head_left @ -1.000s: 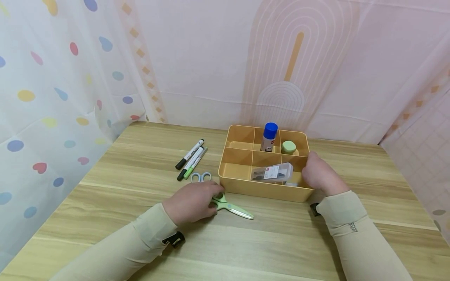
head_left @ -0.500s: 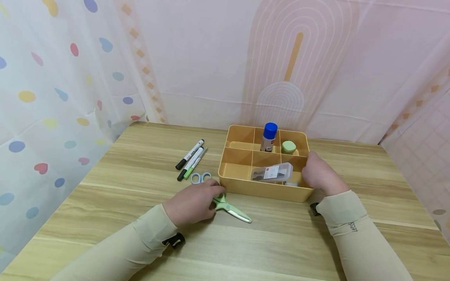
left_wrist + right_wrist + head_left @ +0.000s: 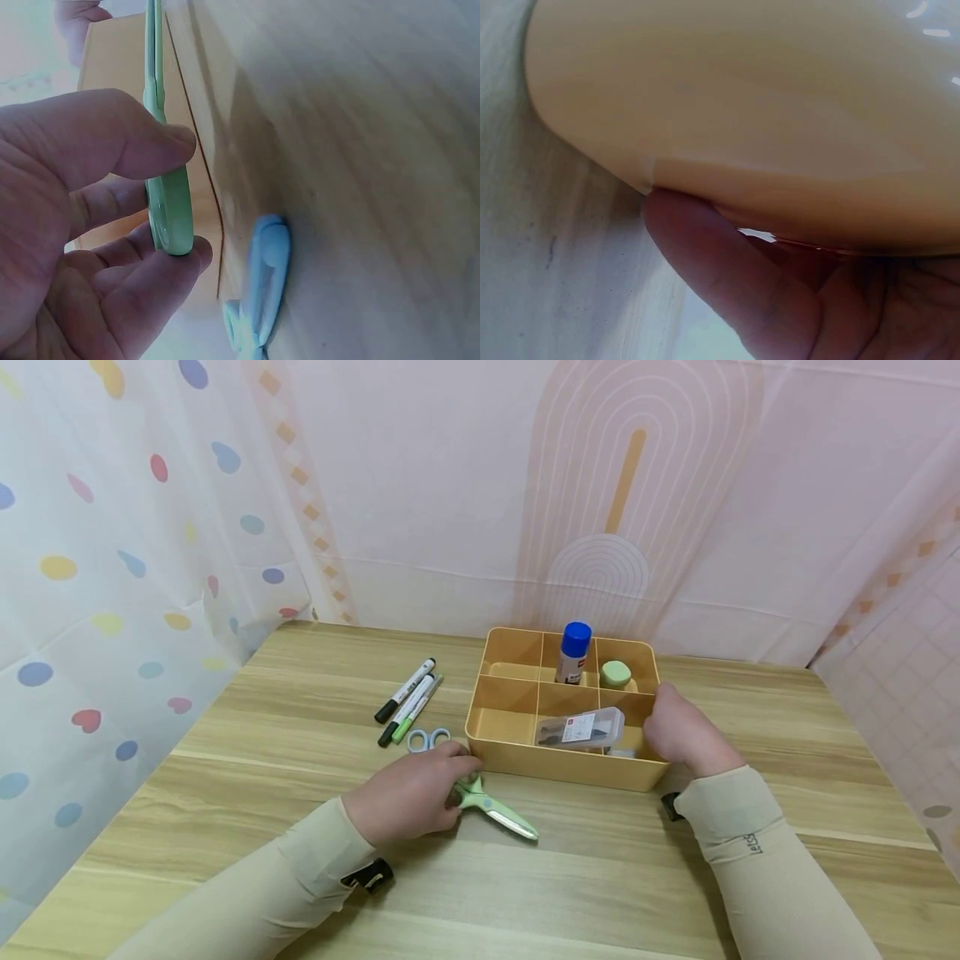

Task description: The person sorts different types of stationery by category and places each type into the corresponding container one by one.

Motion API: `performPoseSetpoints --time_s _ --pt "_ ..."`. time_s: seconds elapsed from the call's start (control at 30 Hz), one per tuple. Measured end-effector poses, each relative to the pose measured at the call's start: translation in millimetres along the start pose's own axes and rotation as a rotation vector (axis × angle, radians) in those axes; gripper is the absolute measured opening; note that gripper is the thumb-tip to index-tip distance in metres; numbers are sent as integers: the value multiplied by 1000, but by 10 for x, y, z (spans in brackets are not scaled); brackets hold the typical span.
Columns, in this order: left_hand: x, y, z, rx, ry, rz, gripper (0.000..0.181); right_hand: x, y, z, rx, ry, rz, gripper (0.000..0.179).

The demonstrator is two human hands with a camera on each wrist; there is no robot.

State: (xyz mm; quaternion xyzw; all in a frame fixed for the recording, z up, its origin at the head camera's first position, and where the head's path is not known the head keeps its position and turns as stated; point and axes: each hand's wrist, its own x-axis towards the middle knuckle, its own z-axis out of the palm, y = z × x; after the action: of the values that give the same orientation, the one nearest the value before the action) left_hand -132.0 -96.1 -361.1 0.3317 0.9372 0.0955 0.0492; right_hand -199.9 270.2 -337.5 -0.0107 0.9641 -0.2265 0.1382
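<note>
My left hand (image 3: pixel 412 793) pinches the handle of a pair of green scissors (image 3: pixel 508 817) in front of the organizer box (image 3: pixel 562 768). In the left wrist view the thumb and fingers hold the green scissors (image 3: pixel 172 206) on edge. Blue-handled scissors (image 3: pixel 270 262) lie on the table just beyond that hand. My right hand (image 3: pixel 690 735) grips the right wall of the yellow box, its thumb (image 3: pixel 712 255) against the outside in the right wrist view; its other fingers are mostly hidden. The box has several compartments.
In the box stand a blue-capped glue stick (image 3: pixel 575 652), a rounded green object (image 3: pixel 616 674) and a clear plastic case (image 3: pixel 585 728), which lies tilted across a divider. Three markers (image 3: pixel 408 700) lie left of the box. A patterned curtain (image 3: pixel 435 493) hangs behind the table.
The green scissors' tip has swung slightly toward the table's front edge in my left hand. My right hand and the box have not moved.
</note>
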Motion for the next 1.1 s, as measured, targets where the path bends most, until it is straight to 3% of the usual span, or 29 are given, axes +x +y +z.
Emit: performPoseSetpoints --time_s 0.2,0.53,1.1 --pt "-8 20 -48 1 29 22 56 7 1 4 -7 3 -5 59" --pt "-62 50 -164 -44 50 4 59 0 -7 13 -17 6 0 58" --pt "-90 33 -407 -95 154 -15 57 -3 -5 12 -30 14 -19 57"
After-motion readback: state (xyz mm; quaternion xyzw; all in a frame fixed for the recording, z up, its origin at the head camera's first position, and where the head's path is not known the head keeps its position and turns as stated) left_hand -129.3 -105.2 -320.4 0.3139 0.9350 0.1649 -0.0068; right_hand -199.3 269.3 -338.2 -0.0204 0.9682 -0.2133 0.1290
